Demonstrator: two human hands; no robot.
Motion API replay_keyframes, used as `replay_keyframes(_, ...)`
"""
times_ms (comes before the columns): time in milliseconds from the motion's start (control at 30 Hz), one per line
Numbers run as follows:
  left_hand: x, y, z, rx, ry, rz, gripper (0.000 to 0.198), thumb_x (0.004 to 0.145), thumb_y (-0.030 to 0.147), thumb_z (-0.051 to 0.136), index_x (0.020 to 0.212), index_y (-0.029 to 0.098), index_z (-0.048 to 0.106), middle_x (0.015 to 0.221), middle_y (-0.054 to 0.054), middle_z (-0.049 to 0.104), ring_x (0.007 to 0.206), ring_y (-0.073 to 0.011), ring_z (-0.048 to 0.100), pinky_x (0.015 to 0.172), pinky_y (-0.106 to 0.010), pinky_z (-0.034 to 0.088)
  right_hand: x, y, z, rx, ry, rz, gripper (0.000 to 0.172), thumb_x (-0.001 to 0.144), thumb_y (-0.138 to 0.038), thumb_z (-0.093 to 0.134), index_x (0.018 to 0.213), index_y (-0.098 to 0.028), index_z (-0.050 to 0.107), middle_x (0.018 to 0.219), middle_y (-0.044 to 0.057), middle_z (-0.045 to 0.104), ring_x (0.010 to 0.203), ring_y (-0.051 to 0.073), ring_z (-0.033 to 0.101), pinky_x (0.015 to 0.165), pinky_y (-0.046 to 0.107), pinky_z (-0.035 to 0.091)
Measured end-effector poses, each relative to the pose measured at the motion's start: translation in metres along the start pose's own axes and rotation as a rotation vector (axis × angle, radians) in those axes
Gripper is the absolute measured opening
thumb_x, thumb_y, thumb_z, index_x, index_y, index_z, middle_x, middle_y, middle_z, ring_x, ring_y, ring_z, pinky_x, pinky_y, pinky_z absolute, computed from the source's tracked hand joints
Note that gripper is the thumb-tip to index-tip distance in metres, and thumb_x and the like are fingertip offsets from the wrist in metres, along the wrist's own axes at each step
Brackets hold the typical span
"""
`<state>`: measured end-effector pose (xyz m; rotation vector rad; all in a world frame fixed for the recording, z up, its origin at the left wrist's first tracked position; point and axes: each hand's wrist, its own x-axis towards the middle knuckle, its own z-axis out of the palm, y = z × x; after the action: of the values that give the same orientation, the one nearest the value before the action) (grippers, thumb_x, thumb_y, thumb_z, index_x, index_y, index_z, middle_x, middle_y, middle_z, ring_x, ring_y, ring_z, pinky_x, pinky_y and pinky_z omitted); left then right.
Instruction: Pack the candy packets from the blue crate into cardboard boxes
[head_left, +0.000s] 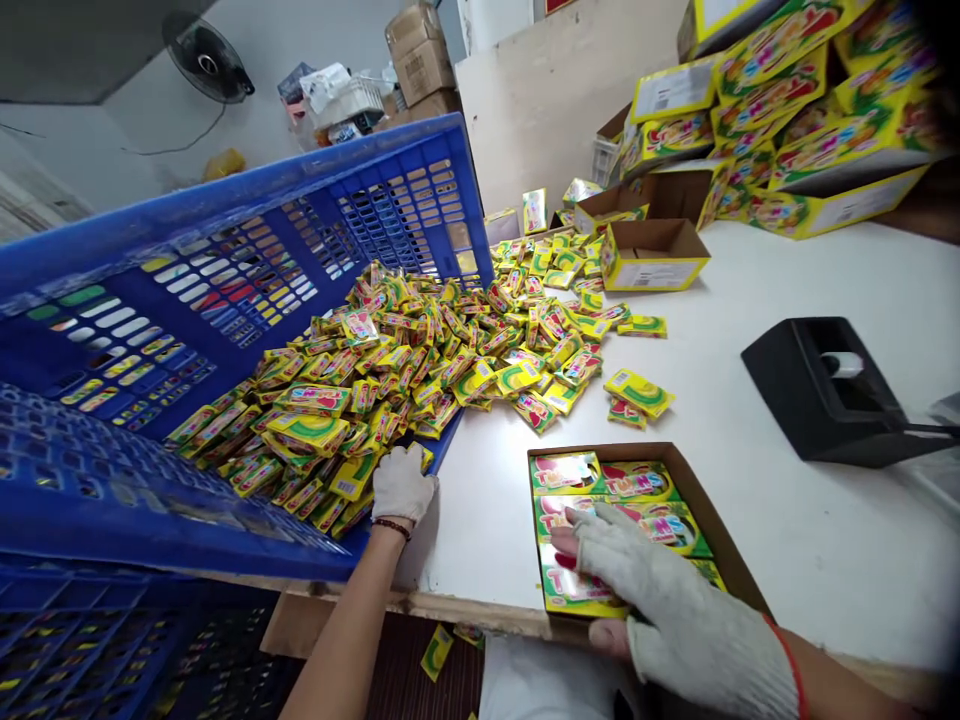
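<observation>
My left hand (403, 486), in a white knitted glove, is at the lower edge of a heap of small yellow-green packs (315, 400). Its fingers curl in against the packs, and their tips are hidden. The heap spills out of a tipped blue plastic crate (247, 530) onto the table. My right hand (637, 570), in a glove with bare fingertips, lies over an open cardboard box (705, 500). Its fingers are stretched out and touch the packs (566, 472) lying flat in rows inside; the thumb is at the box's near edge.
Two loose packs (639, 393) lie beyond the box. To the right stands a black tape dispenser (817, 390). An open yellow display box (652, 256) and stacked yellow boxes (780, 110) are at the back right. Another blue crate (82, 640) is below the table at left.
</observation>
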<state>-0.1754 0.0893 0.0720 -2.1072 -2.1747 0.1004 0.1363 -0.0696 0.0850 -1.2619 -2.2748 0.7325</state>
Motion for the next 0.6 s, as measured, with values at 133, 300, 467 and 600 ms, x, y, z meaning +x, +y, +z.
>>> replay_keyframes(133, -0.007, -0.008, 0.000, -0.023, 0.003, 0.001, 0.052, 0.073, 0.025, 0.071, 0.122, 0.024, 0.054, 0.127, -0.014, 0.052, 0.111, -0.0318, 0.053, 0.087, -0.040, 0.043, -0.003, 0.011, 0.003, 0.027, 0.274, 0.107, 0.046, 0.092, -0.039, 0.052, 0.135, -0.022, 0.058, 0.138, 0.012, 0.058, 0.129, 0.031, 0.053, 0.108, 0.052, 0.046)
replay_keyframes(300, -0.007, -0.011, -0.002, -0.205, 0.028, 0.040, 0.030, 0.077, 0.028, 0.067, 0.103, 0.016, 0.061, 0.106, -0.013, 0.064, 0.098, -0.0287, 0.060, 0.085, -0.039, 0.046, 0.015, 0.039, -0.042, 0.088, 0.463, 0.221, 0.044, 0.092, -0.041, 0.050, 0.130, -0.021, 0.060, 0.134, 0.009, 0.062, 0.126, 0.028, 0.056, 0.109, 0.046, 0.045)
replay_keyframes(467, -0.017, 0.007, -0.033, -0.529, 0.064, 0.125, 0.029, 0.096, 0.030, 0.039, 0.112, 0.019, 0.060, 0.108, -0.007, 0.069, 0.098, -0.0183, 0.063, 0.088, -0.030, 0.049, 0.049, 0.111, -0.105, -0.039, 0.488, 0.554, 0.047, 0.089, -0.039, 0.048, 0.130, -0.017, 0.059, 0.131, 0.012, 0.062, 0.121, 0.033, 0.058, 0.107, 0.048, 0.043)
replay_keyframes(600, -0.040, 0.053, -0.073, -1.063, 0.002, 0.234, 0.036, 0.091, 0.038, 0.051, 0.120, 0.020, 0.063, 0.120, -0.006, 0.067, 0.106, -0.0205, 0.063, 0.093, -0.033, 0.050, 0.069, 0.166, -0.102, -0.257, 0.298, 0.759, 0.080, 0.077, -0.039, 0.062, 0.149, -0.014, 0.037, 0.148, 0.021, 0.041, 0.125, 0.039, 0.052, 0.103, 0.047, 0.044)
